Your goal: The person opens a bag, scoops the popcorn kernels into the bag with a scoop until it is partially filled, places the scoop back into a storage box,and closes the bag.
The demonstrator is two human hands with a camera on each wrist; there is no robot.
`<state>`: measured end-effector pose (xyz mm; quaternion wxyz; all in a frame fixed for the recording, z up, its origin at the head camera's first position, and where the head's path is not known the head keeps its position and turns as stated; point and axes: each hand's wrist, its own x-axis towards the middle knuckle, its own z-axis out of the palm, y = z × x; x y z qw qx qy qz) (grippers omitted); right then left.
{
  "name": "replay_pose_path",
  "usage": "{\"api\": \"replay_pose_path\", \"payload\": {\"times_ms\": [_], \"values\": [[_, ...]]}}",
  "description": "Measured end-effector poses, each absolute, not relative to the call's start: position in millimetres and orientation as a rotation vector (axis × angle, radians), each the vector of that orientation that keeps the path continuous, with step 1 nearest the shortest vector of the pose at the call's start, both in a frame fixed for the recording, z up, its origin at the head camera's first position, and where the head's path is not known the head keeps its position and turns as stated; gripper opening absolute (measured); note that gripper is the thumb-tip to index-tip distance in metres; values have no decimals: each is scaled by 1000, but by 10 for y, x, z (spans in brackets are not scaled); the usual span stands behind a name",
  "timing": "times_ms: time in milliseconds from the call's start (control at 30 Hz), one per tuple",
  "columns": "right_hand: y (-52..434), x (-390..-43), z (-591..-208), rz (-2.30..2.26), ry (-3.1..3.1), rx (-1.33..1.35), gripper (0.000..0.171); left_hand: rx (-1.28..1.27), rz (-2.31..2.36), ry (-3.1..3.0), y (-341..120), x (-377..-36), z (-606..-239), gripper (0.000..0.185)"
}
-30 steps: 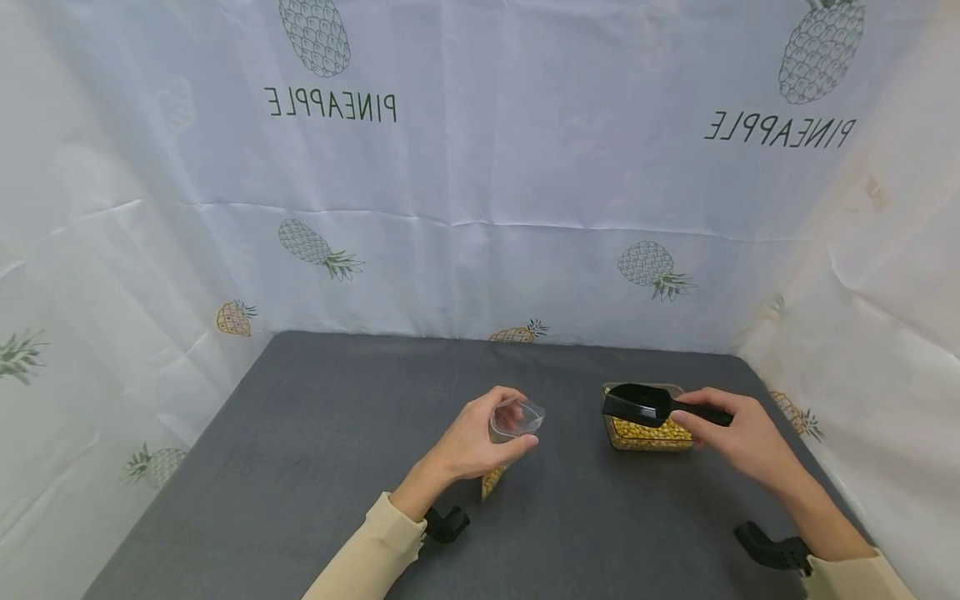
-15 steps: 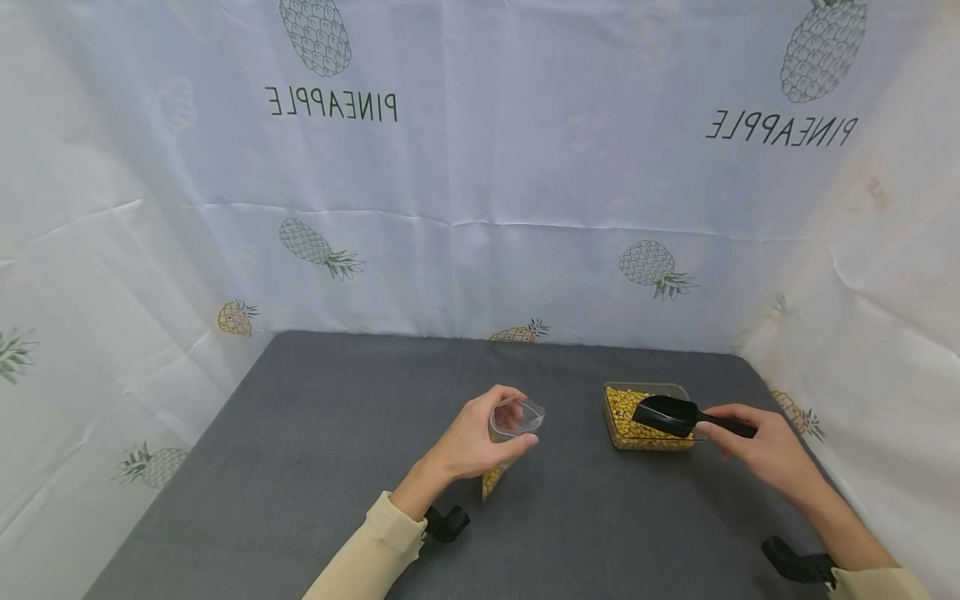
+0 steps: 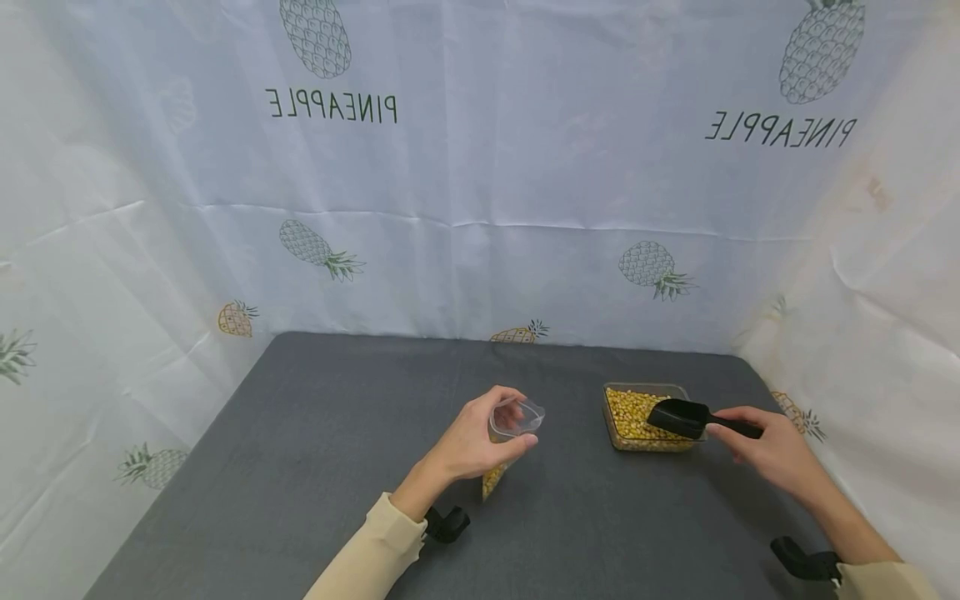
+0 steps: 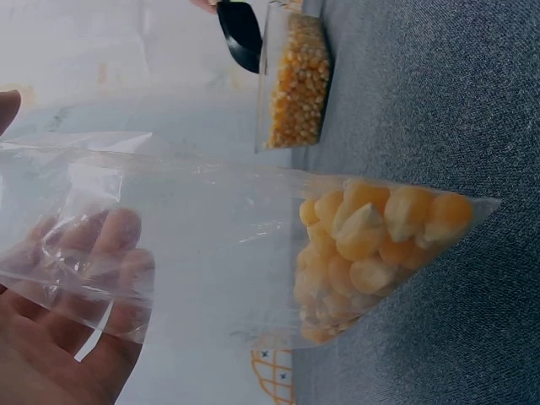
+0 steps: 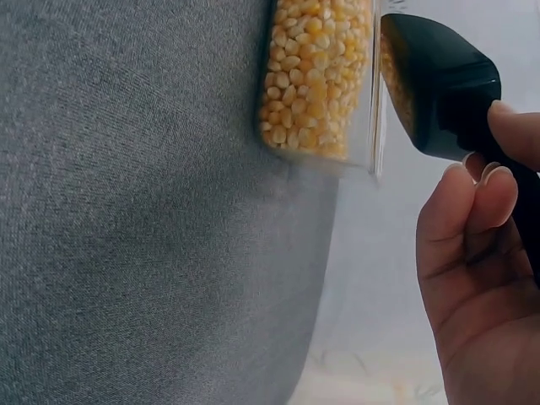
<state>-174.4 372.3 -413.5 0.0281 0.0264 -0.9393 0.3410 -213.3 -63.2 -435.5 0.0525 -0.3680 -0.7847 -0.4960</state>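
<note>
- Looking down from the head view, I see my left hand [image 3: 476,442] holding a clear bag [image 3: 508,437] upright by its open mouth, fingers curled round the rim, with the bag's tip resting on the grey tabletop [image 3: 315,450].
- A little corn [image 3: 491,481] sits in the bottom tip of the bag, just below my left hand.
- My right hand [image 3: 776,450] grips the handle of a black scoop [image 3: 678,417], whose bowl lies over the right edge of a clear tray [image 3: 647,419] of corn kernels.
- The tray sits on the tabletop to the right of the bag, apart from it, near the back right corner.
- A white sheet [image 3: 480,183] printed with pineapples hangs behind and beside the tabletop.
- From the left wrist view, the bag [image 4: 253,253] fills the frame; I can see my fingers [image 4: 110,253] through the film, pinching it.
- The kernels [image 4: 371,245] are packed into the pointed end, which touches the tabletop [image 4: 456,101].
- Farther off, the tray [image 4: 294,80] and the scoop [image 4: 240,34] show at its edge.
- From the right wrist view, my right hand [image 5: 477,278] is wrapped round the scoop's handle, fingertips pressed on it.
- The scoop [image 5: 434,84] lies against the tray [image 5: 325,76] wall; whether the scoop carries any corn I cannot tell.
</note>
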Motion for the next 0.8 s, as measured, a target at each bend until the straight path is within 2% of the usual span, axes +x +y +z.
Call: {"api": "replay_pose_path", "payload": {"times_ms": [800], "values": [[3622, -1883, -4254, 822, -2894, 253, 39, -1113, -1505, -2394, -631, -2117, -4349, 47]]}}
